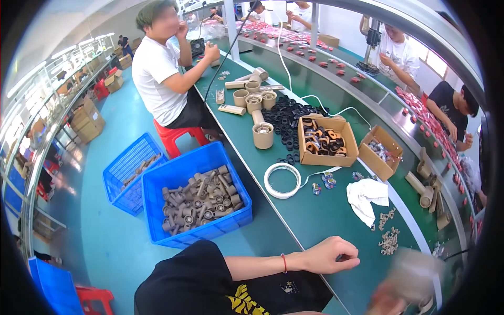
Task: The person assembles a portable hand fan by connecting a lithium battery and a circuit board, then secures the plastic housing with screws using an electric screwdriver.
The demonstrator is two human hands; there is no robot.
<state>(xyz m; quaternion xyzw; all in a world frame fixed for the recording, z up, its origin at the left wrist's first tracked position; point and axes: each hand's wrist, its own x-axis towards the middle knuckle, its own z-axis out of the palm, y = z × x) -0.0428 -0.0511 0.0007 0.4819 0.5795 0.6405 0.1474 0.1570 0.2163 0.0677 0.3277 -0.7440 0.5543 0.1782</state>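
My left hand [333, 255] rests at the near edge of the green workbench [310, 220], its fingers curled closed. Something small and dark shows at the curl of the fingers, too hidden to name. At the lower right, my right hand [387, 299] is smeared by motion and grips a beige plastic housing [418, 273], also blurred. Just beyond that housing lies a scatter of small beige plastic parts [389, 241]. Farther up the bench is a crumpled white cloth [367, 198], with small coloured components [328, 182] to its left.
A blue crate [197, 239] of beige hair-dryer-like housings stands left of the bench. On the bench are a white tape roll [282, 180], a carton of black and orange parts [326, 142], another carton [380, 152] and black rings [287, 118]. A co-worker [165, 73] sits at the far left.
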